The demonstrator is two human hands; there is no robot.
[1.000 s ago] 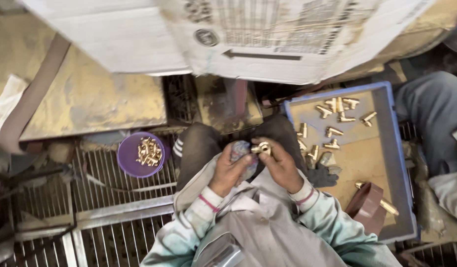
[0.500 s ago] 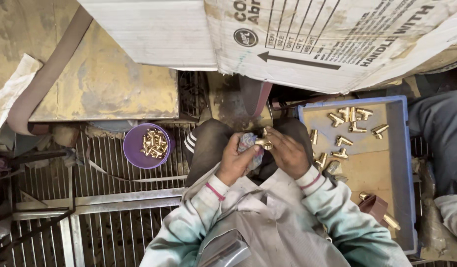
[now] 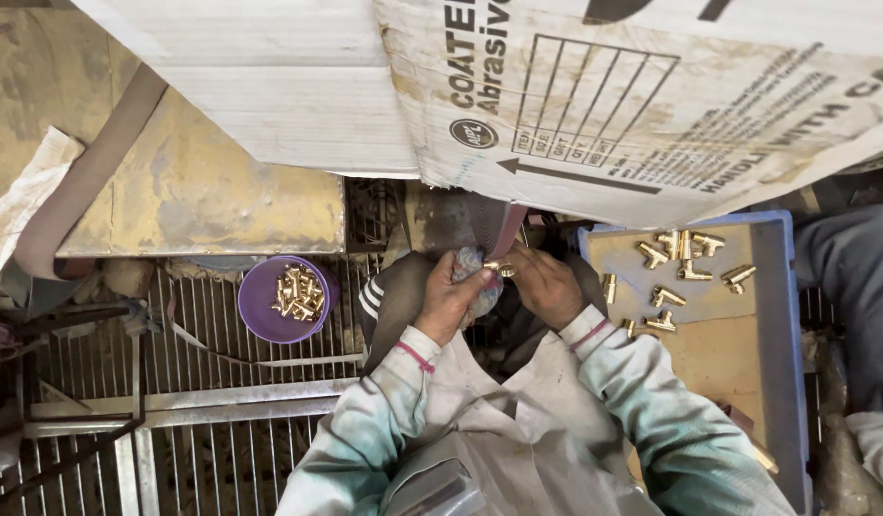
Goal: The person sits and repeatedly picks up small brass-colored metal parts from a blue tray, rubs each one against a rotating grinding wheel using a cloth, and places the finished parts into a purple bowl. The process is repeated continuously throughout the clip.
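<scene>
Both hands meet over the person's lap, just in front of the pale apron. The left hand (image 3: 448, 298) is curled shut around a crumpled bluish cloth (image 3: 473, 272), which bulges out between the thumb and the fingers. The right hand (image 3: 546, 287) sits just beside it, fingers pinched narrow on a small brass fitting (image 3: 500, 269) that pokes out toward the cloth and touches it. Both sleeves are light, stained with green, with a pink band at each cuff.

To the right, beside the right forearm, lies a blue tray (image 3: 783, 315) lined with brown card. Loose brass fittings (image 3: 685, 258) are scattered over its far half, some T-shaped, a few lying close to the right hand's wrist. Past the tray's right edge shows the grey-clad leg of another person (image 3: 857, 277).

To the left of the knees, a purple bowl (image 3: 260, 311) stands on a metal grate (image 3: 202, 373) and holds a heap of small brass pieces (image 3: 298, 291). The grate runs under the bowl and toward the near left corner.

Farther off on the left sits a flat, worn yellowish metal surface (image 3: 202, 191), with a brownish belt (image 3: 88, 182) curving across it. Across the far side hangs a large sheet of printed cardboard (image 3: 594, 86), its lower edge overhanging the hands and the tray's far rim.
</scene>
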